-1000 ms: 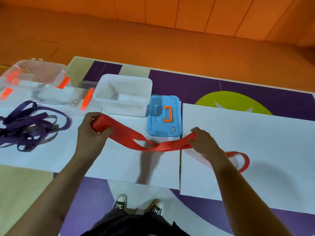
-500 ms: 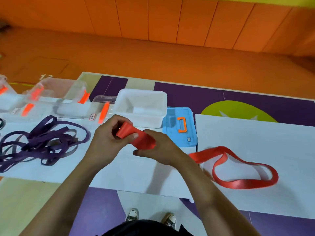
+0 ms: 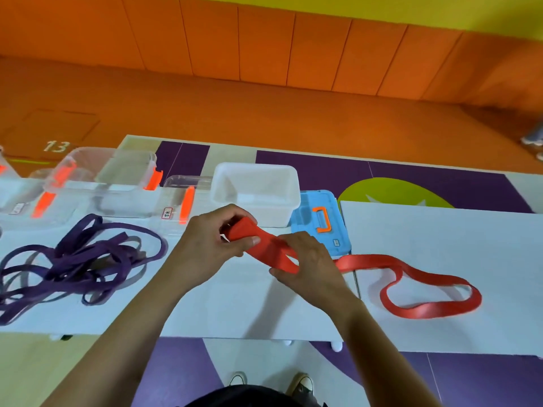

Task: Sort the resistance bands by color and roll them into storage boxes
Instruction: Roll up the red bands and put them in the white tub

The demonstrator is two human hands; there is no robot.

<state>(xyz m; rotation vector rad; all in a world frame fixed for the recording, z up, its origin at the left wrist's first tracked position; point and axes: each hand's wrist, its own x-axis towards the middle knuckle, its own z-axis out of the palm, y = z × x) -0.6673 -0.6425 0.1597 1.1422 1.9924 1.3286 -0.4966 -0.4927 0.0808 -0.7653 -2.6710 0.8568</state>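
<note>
I pinch the rolled end of the red band (image 3: 266, 254) in my left hand (image 3: 211, 245) just above the desk (image 3: 235, 304), while the fingers (image 3: 283, 271) of my right hand (image 3: 311, 265) pinch the next stretch snug and the tail trails rightward, so it should wind tight for the white box (image 3: 279, 214).

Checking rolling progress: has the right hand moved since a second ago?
Yes, leftward. The right hand was beyond the near right corner of the blue lid; now it grips the red band by the lid's near left corner.
</note>
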